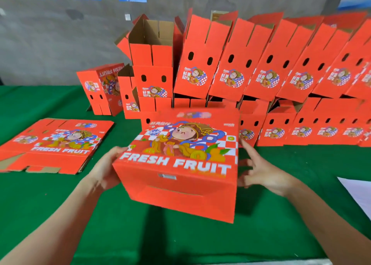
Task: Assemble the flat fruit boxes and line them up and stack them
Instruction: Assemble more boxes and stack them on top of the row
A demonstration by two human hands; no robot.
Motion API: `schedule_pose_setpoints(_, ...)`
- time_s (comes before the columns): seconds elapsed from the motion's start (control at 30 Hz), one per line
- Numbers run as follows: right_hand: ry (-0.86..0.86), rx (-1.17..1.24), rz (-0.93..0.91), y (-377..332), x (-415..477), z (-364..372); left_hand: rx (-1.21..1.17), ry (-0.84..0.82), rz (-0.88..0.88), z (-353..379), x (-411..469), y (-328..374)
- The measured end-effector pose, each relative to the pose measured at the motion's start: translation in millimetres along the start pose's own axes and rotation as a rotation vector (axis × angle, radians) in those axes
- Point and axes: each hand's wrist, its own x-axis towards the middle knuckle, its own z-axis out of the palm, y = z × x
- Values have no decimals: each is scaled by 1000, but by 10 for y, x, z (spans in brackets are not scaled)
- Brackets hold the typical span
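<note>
Left grip (108,164) clasps the left wall of the near fruit box (180,176) above the counter (160,244); right grip (261,174), splayed beside its right wall, grasps nothing. Held one-sidedly, it could tip or twist open.

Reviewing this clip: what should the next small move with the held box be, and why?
Probably bring the right hand against the right wall of the box: only the left hand grips it, the right fingers are spread beside it, and it looks tilted over the green table.
</note>
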Motion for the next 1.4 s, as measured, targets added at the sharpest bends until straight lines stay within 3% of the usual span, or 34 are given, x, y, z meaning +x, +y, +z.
schedule_pose_setpoints(0.07, 97, -1, -79, 22, 32, 90, 125, -8, -1, -10, -20, 2)
schedule_pose_setpoints(0.23, 290, -364, -173, 138, 157, 458, 565, 118, 67, -3, -24, -77)
schedule_pose_setpoints(0.43, 236, -615, -285, 434, 489, 983, 640, 209, 306, 147, 5, -177)
schedule_pose_setpoints(0.6, 98, -786, -245, 661, 662, 1208, 420, 174, 180, 343, -153, -206)
schedule_pose_setpoints(0.8, -63, -1010, -242, 845, 758, 1085, 245, 146, 327, 629, -420, -1)
schedule_pose_setpoints(0.97, -186, -1098, -344, 666, 1141, 1261, 559, 462, 528, 485, -314, 177)
schedule_pose_setpoints(1.1, -291, -1215, -468, 498, 1562, 1618, 441, 554, 512, 64, -278, 326)
schedule_pose_setpoints(1.2, -250, -1354, -539, 324, 1884, 1909, 263, 530, 437, -183, -299, 448)
schedule_pose_setpoints(1.3, -240, -1223, -503, 245, 2116, 2067, 169, 481, 358, -341, -195, 656)
schedule_pose_setpoints(1.4, -149, -1284, -517, 174, 2173, 1928, 153, 369, 307, -336, 2, 851)
